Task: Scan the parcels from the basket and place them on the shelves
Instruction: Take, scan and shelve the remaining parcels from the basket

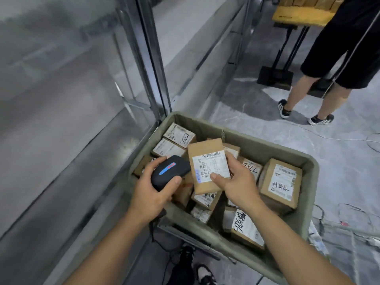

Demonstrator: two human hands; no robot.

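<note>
Holding one parcel (207, 167), one scanner (169, 171); roughly ten boxed.

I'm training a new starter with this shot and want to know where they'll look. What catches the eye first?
First, at centre, the brown parcel with its white label face up, held by the right hand above the basket. Just left of it, the left hand grips a black scanner with a blue light strip. Below lie more labelled parcels, and another person's legs stand at top right.
</note>
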